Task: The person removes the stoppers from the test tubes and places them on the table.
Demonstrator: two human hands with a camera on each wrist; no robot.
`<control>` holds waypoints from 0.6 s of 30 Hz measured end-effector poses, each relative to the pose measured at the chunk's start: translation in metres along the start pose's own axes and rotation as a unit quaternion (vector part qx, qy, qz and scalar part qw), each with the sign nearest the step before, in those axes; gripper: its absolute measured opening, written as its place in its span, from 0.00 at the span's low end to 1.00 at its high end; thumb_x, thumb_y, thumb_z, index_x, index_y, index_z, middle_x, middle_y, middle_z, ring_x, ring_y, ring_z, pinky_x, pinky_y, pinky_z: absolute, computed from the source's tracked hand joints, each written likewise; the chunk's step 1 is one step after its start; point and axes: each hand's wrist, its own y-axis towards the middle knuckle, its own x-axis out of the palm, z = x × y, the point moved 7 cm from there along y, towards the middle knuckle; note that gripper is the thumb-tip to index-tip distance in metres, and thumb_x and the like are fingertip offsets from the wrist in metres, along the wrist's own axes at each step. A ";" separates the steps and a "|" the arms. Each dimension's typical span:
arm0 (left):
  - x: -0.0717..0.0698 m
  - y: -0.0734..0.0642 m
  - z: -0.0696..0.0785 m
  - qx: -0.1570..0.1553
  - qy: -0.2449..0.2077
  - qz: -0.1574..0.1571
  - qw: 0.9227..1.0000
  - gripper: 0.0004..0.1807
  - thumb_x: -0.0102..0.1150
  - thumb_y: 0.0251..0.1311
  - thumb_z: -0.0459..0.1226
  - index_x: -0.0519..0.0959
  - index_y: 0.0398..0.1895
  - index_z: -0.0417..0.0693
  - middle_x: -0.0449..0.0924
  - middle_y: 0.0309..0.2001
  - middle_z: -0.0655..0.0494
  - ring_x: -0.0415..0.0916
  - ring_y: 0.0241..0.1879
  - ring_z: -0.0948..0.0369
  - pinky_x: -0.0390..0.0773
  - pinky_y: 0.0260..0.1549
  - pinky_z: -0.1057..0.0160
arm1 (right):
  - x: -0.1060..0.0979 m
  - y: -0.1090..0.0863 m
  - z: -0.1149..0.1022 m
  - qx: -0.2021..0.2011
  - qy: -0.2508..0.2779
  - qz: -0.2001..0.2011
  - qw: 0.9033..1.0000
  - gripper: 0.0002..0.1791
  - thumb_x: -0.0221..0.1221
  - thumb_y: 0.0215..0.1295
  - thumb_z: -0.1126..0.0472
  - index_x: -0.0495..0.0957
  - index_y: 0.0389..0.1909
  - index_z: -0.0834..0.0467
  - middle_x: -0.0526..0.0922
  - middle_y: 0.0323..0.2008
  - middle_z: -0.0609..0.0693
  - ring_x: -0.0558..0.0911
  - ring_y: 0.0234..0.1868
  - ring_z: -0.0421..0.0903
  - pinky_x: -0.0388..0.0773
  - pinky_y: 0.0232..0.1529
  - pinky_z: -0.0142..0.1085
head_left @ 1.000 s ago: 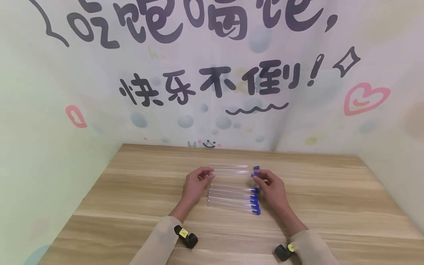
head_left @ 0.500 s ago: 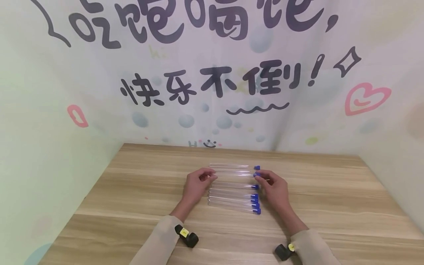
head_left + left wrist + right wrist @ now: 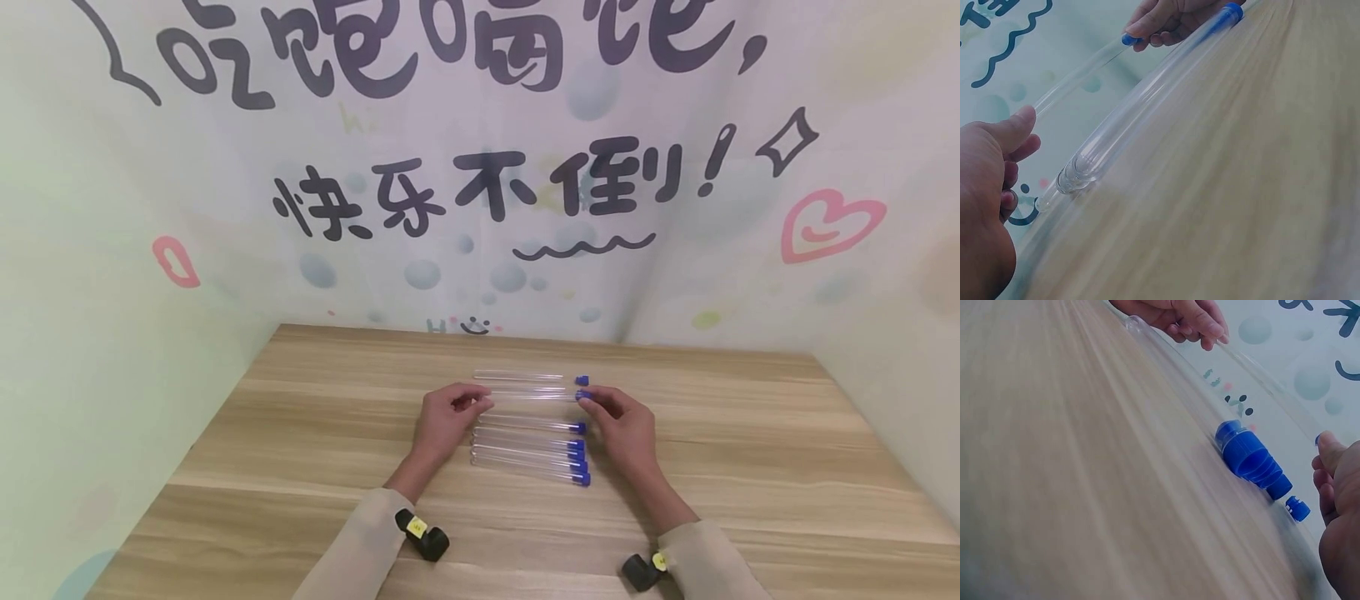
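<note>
A clear test tube [image 3: 532,397] is held level just above the table, between both hands. My left hand [image 3: 446,421] pinches its left end between thumb and fingers. At the other end, the thumb and fingers of my right hand [image 3: 628,429] pinch a blue cap [image 3: 1129,39], which meets the tube's mouth; how deep it sits I cannot tell. Nearer to me lie several capped test tubes [image 3: 525,452] side by side, blue caps to the right. Behind the held tube, an uncapped tube [image 3: 517,376] lies in line with a loose blue cap [image 3: 1297,509].
All of this rests on a wood-grain table [image 3: 300,467]. A printed white cloth [image 3: 420,242] hangs along the table's back edge, with pale walls to the left and right. Each sleeve carries a small black wrist camera [image 3: 430,543].
My left hand has shifted slightly right with the test tube, closing the gap between its mouth and the blue cap. My right hand has moved only slightly right.
</note>
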 end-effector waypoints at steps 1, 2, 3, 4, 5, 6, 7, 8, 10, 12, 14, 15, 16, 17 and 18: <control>0.000 0.000 0.000 0.000 0.002 0.001 1.000 0.08 0.70 0.53 0.41 0.86 0.37 0.55 0.81 0.31 0.64 0.72 0.29 0.63 0.73 0.28 0.68 | 0.000 0.000 0.000 0.000 0.001 0.000 1.000 0.13 0.65 0.58 0.49 0.84 0.39 0.52 0.85 0.35 0.44 0.80 0.35 0.42 0.75 0.33 0.27; 0.000 0.000 0.000 -0.002 0.004 0.002 1.000 0.08 0.70 0.53 0.41 0.86 0.37 0.55 0.81 0.31 0.64 0.73 0.30 0.62 0.74 0.28 0.67 | 0.000 0.000 0.000 0.000 0.003 0.000 1.000 0.14 0.65 0.58 0.48 0.84 0.40 0.52 0.85 0.35 0.44 0.80 0.35 0.43 0.75 0.33 0.27; -0.001 0.000 -0.001 -0.006 0.006 0.003 1.000 0.08 0.70 0.53 0.41 0.86 0.37 0.55 0.81 0.32 0.64 0.73 0.30 0.62 0.74 0.29 0.67 | 0.000 0.000 0.000 0.002 0.007 -0.002 1.000 0.14 0.65 0.58 0.48 0.84 0.40 0.52 0.85 0.35 0.45 0.80 0.36 0.43 0.75 0.34 0.27; -0.001 0.000 -0.002 -0.012 0.007 0.006 1.000 0.08 0.69 0.54 0.41 0.86 0.37 0.56 0.82 0.33 0.65 0.74 0.31 0.62 0.75 0.30 0.66 | 0.001 0.000 0.001 0.003 0.011 -0.006 1.000 0.14 0.65 0.58 0.48 0.84 0.40 0.53 0.85 0.36 0.45 0.80 0.36 0.43 0.75 0.34 0.27; -0.002 0.000 -0.003 -0.018 0.007 0.010 1.000 0.08 0.69 0.54 0.41 0.86 0.37 0.56 0.82 0.33 0.65 0.74 0.32 0.62 0.75 0.30 0.66 | 0.001 0.000 0.001 0.006 0.017 -0.011 1.000 0.15 0.65 0.58 0.48 0.84 0.41 0.53 0.85 0.36 0.46 0.80 0.37 0.43 0.75 0.35 0.27; -0.002 0.000 -0.004 -0.027 0.007 0.014 1.000 0.07 0.69 0.54 0.41 0.86 0.37 0.57 0.82 0.34 0.65 0.74 0.32 0.62 0.75 0.31 0.66 | 0.002 0.000 0.001 0.010 0.024 -0.018 0.999 0.15 0.65 0.58 0.48 0.84 0.41 0.53 0.85 0.37 0.46 0.80 0.37 0.43 0.75 0.36 0.28; -0.003 0.000 -0.005 -0.035 0.008 0.017 0.999 0.07 0.69 0.54 0.41 0.86 0.37 0.57 0.83 0.34 0.66 0.75 0.33 0.62 0.75 0.31 0.65 | 0.002 0.000 0.001 0.015 0.032 -0.024 0.999 0.16 0.65 0.59 0.48 0.84 0.42 0.54 0.85 0.38 0.47 0.79 0.38 0.44 0.75 0.37 0.28; -0.003 0.000 -0.005 -0.044 0.008 0.021 0.999 0.06 0.69 0.54 0.41 0.86 0.36 0.58 0.83 0.35 0.66 0.75 0.33 0.62 0.75 0.31 0.65 | 0.003 0.000 0.002 0.020 0.040 -0.031 0.999 0.16 0.65 0.59 0.49 0.84 0.42 0.55 0.85 0.39 0.48 0.79 0.39 0.44 0.75 0.38 0.28; -0.004 0.001 -0.007 -0.056 0.007 0.025 0.998 0.06 0.69 0.55 0.40 0.86 0.36 0.59 0.83 0.35 0.66 0.75 0.33 0.62 0.75 0.31 0.64 | 0.005 0.000 0.002 0.031 0.054 -0.044 0.997 0.16 0.65 0.59 0.49 0.83 0.43 0.55 0.84 0.40 0.49 0.78 0.40 0.45 0.75 0.39 0.29; -0.004 0.002 -0.009 -0.062 0.008 0.027 0.998 0.06 0.69 0.54 0.40 0.86 0.36 0.59 0.83 0.35 0.66 0.75 0.33 0.62 0.75 0.31 0.64 | 0.005 0.000 0.002 0.040 0.064 -0.052 0.996 0.17 0.65 0.60 0.50 0.83 0.44 0.56 0.84 0.40 0.50 0.78 0.41 0.45 0.75 0.40 0.29; -0.004 0.002 -0.010 -0.062 0.003 0.026 0.998 0.06 0.69 0.55 0.39 0.86 0.35 0.58 0.83 0.35 0.66 0.75 0.33 0.62 0.75 0.31 0.64 | 0.006 -0.001 0.002 0.046 0.068 -0.058 0.995 0.17 0.65 0.60 0.50 0.83 0.45 0.56 0.84 0.41 0.50 0.78 0.42 0.45 0.74 0.41 0.29; -0.004 0.002 -0.010 -0.060 0.001 0.027 0.998 0.06 0.69 0.55 0.39 0.86 0.36 0.57 0.83 0.35 0.65 0.75 0.33 0.61 0.75 0.31 0.65 | 0.006 -0.001 0.002 0.048 0.070 -0.061 0.995 0.17 0.65 0.60 0.50 0.83 0.45 0.56 0.84 0.41 0.50 0.78 0.42 0.45 0.74 0.41 0.30; -0.004 0.002 -0.010 -0.059 -0.002 0.027 0.998 0.05 0.69 0.55 0.39 0.86 0.35 0.57 0.83 0.35 0.65 0.75 0.33 0.62 0.75 0.31 0.65 | 0.007 -0.001 0.003 0.050 0.070 -0.064 0.994 0.17 0.64 0.60 0.50 0.83 0.46 0.56 0.84 0.41 0.50 0.78 0.43 0.46 0.74 0.41 0.30; -0.004 0.003 -0.010 -0.057 -0.004 0.028 0.998 0.05 0.69 0.55 0.38 0.86 0.35 0.56 0.83 0.35 0.65 0.74 0.33 0.62 0.75 0.31 0.65 | 0.007 -0.001 0.003 0.052 0.071 -0.068 0.994 0.18 0.64 0.60 0.49 0.82 0.46 0.56 0.83 0.42 0.50 0.78 0.43 0.45 0.74 0.42 0.30; -0.004 0.003 -0.010 -0.056 -0.007 0.028 0.998 0.05 0.68 0.55 0.38 0.86 0.35 0.55 0.83 0.34 0.64 0.74 0.33 0.62 0.74 0.31 0.66 | 0.007 -0.001 0.004 0.056 0.073 -0.072 0.993 0.18 0.64 0.61 0.49 0.82 0.47 0.56 0.83 0.42 0.50 0.78 0.44 0.45 0.74 0.42 0.30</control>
